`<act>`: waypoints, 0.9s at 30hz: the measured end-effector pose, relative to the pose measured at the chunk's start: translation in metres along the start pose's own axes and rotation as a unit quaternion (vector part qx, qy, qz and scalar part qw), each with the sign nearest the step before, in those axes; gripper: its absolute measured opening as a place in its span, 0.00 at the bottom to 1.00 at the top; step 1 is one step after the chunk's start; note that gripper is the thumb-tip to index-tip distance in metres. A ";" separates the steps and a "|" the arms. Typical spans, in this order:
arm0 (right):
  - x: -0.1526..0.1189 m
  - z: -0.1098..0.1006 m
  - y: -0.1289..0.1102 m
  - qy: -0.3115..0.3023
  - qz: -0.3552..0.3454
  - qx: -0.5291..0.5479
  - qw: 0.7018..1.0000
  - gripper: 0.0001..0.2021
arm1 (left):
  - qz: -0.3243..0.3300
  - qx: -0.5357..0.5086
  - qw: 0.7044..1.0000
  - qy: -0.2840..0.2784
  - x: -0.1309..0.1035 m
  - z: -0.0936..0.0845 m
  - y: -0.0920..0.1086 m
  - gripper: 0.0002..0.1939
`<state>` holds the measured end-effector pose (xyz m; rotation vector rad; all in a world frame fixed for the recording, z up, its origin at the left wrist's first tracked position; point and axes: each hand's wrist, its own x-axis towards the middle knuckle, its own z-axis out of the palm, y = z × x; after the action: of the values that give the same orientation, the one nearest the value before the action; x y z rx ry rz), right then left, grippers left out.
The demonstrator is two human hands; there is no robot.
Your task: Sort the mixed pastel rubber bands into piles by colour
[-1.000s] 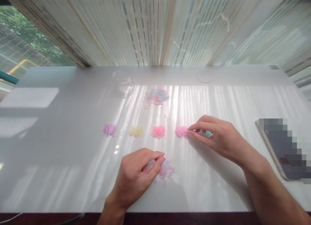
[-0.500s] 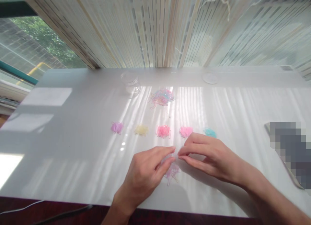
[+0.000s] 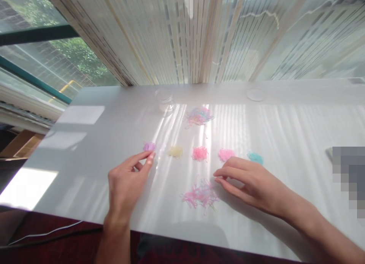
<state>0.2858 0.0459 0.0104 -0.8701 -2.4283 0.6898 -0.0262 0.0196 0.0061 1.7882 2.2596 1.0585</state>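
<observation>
My left hand (image 3: 127, 180) reaches to the small purple pile (image 3: 149, 146), thumb and forefinger pinched at its near edge. Whatever sits between those fingertips is too small to make out. Fingers bent together, my right hand (image 3: 248, 178) hovers beside the mixed pastel pile (image 3: 201, 195) of thin loop-shaped pieces, perhaps small elastic bands. Anything in its fingertips is hidden. In a row lie a yellow pile (image 3: 175, 151), a coral-red pile (image 3: 200, 153), a pink pile (image 3: 226, 154) and a turquoise pile (image 3: 256, 157), partly behind my right hand.
Farther back lies another mixed pile (image 3: 199, 116), with a clear jar (image 3: 165, 102) to its left and a clear round lid (image 3: 256, 94) to its right. A blurred-out object (image 3: 349, 173) lies at the right. A striped curtain (image 3: 188, 40) hangs behind the white table (image 3: 94, 157).
My left hand has moved left from the near mixed pile to the purple pile, uncovering the mixed pile. My right hand stays beside the mixed pile. The view has shifted slightly left.
</observation>
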 end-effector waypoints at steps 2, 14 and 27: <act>0.000 0.001 0.001 -0.008 -0.003 -0.007 1.000 0.11 | -0.036 0.049 0.998 0.014 0.013 -0.006 -0.010 0.08; 0.001 -0.001 0.002 -0.016 -0.002 -0.036 0.999 0.12 | -0.047 0.065 0.996 -0.028 0.020 -0.007 -0.014 0.07; -0.002 -0.005 -0.002 -0.046 0.022 -0.026 0.998 0.11 | 0.188 -0.098 0.958 -0.195 -0.030 -0.002 0.018 0.08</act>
<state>0.2888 0.0445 0.0146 -0.9349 -2.5255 0.7003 -0.0025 -0.0061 0.0070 2.1568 1.5744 0.8402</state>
